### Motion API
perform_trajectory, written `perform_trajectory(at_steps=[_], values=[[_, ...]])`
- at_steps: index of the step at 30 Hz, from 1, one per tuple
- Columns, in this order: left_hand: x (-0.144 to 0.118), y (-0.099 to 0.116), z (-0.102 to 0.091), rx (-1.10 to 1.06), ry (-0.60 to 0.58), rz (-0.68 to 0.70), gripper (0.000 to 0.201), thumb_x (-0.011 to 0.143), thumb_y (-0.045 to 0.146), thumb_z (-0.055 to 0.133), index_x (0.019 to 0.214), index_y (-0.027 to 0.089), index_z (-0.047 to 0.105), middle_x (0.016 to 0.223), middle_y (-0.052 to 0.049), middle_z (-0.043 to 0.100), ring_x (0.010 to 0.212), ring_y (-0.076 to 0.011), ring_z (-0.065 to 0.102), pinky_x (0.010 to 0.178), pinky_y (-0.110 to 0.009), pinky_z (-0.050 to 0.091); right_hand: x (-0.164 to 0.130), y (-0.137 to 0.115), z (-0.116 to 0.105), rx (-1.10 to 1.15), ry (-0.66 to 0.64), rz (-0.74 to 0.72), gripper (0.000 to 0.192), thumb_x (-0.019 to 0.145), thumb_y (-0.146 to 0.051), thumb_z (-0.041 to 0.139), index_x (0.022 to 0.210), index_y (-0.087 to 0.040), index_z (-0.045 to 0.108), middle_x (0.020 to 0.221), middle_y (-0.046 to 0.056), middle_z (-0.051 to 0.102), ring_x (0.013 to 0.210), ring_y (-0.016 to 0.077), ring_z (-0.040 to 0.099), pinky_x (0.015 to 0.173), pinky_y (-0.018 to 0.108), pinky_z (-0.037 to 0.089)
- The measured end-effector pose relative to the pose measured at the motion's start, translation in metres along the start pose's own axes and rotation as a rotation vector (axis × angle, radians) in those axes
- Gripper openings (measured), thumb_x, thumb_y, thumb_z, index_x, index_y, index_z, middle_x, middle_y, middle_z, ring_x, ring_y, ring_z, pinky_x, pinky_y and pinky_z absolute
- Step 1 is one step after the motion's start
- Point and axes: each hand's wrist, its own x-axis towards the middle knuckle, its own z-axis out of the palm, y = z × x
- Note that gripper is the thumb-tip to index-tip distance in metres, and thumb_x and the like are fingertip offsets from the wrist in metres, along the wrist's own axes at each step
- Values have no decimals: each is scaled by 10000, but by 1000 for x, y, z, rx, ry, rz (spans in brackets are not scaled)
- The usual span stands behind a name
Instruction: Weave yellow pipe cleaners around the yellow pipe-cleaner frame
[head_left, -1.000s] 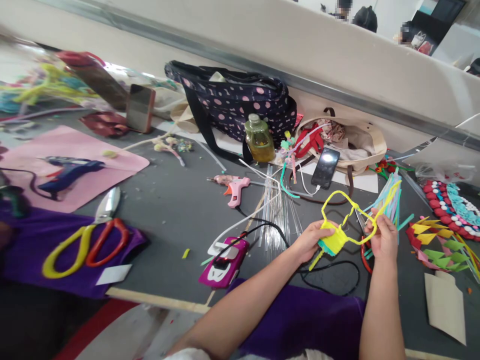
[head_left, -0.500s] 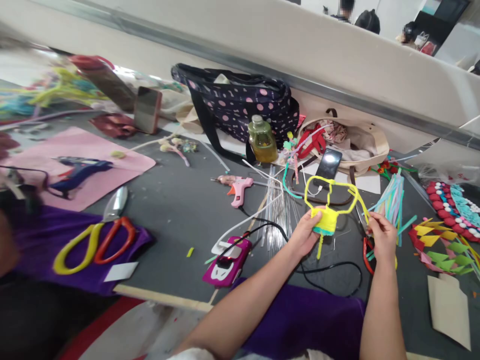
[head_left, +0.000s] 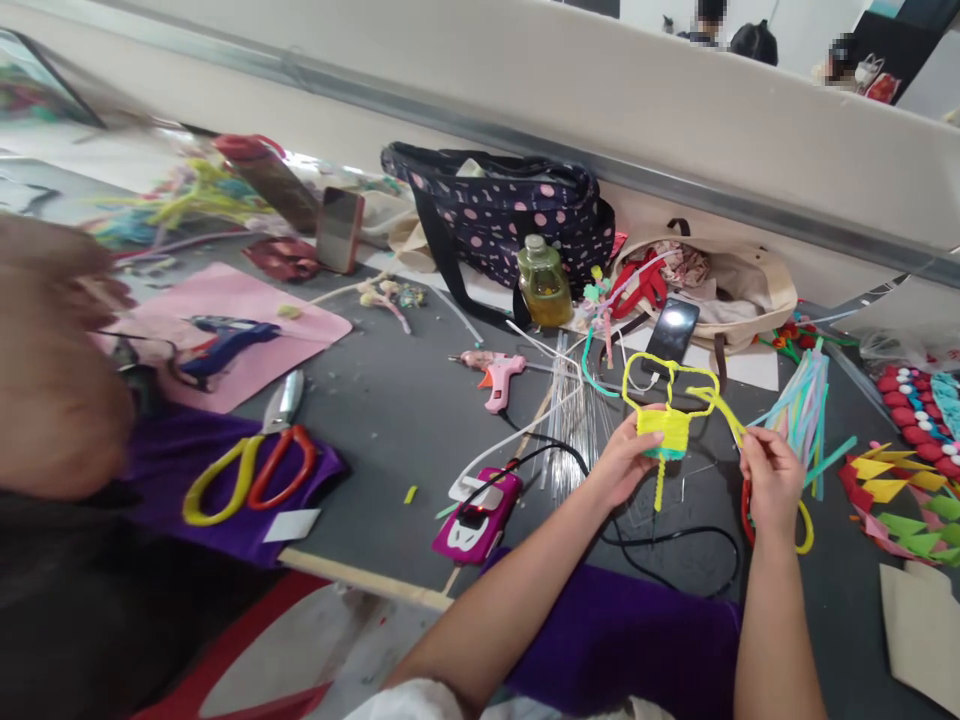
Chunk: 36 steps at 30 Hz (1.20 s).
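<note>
My left hand point(head_left: 628, 462) grips a small woven piece of yellow pipe cleaner point(head_left: 664, 432) with a teal edge and loops rising above it. My right hand point(head_left: 772, 482) pinches the loose yellow strand point(head_left: 726, 414) that runs off the piece to the right and curls down past my wrist. Both hands hover above the dark grey table point(head_left: 390, 420), over a black cable point(head_left: 675, 540). A bundle of pastel pipe cleaners point(head_left: 801, 412) lies just right of my hands.
A pink glue gun point(head_left: 496, 370), thin wires point(head_left: 570, 420), a magenta phone point(head_left: 478, 515), a black phone point(head_left: 670, 337), a yellow bottle point(head_left: 543, 282), a dotted bag point(head_left: 501, 215) and a beige bag point(head_left: 731, 285) lie about. Scissors point(head_left: 247, 465) rest on purple cloth. Another person's blurred head point(head_left: 52, 380) is at left.
The loops of the yellow piece have tightened and the piece turned upright in my left hand. My right hand pulled the strand rightwards. The view swung left, bringing the neighbour's head in.
</note>
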Motion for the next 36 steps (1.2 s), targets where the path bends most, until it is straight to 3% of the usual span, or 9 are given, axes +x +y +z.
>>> perform_trajectory(at_steps=[3,8,14,17,23,31,36], values=[[-2,0,2,50,1,36,591,600,233,841,1137,201,596,1133,-92,673,876,-213,663,719,-296,514,-3,-2,5,-180,-72,-93,197,770,-379,689,851,-201,717,668,-5,611,577,123,511,515,238,405],[-2,-2,6,73,109,98,492,628,358,833,1027,153,630,950,-83,711,761,-176,660,682,-278,512,-1,-5,3,-257,-171,-232,122,799,-324,666,829,-227,735,798,22,642,732,162,561,627,270,448],[-2,-4,9,75,203,133,375,601,380,839,799,155,614,740,-21,695,626,-138,634,606,-244,488,-1,4,3,-158,-182,-51,180,754,-347,714,882,-222,730,811,13,657,705,153,565,626,271,472],[-2,-4,9,77,213,132,372,593,375,840,792,157,613,730,-16,691,610,-133,628,588,-237,485,-3,6,7,-38,-126,28,203,710,-345,749,858,-208,723,771,2,660,656,135,560,602,257,479],[0,-6,5,59,244,145,382,577,400,845,756,159,609,697,-15,685,602,-145,631,600,-259,495,-6,3,18,124,-132,77,199,678,-316,773,821,-197,702,743,-7,656,603,119,596,576,253,500],[1,-9,3,44,295,158,270,567,314,836,699,143,672,683,-21,687,616,-148,634,600,-250,476,-3,3,19,329,58,170,230,668,-273,794,843,-176,680,644,-20,651,549,86,596,478,175,437],[0,-11,6,64,283,125,318,568,355,849,747,131,712,696,-40,699,619,-163,645,606,-271,492,-2,4,19,380,39,206,243,658,-282,801,841,-178,679,611,-35,615,545,76,580,461,158,426]])
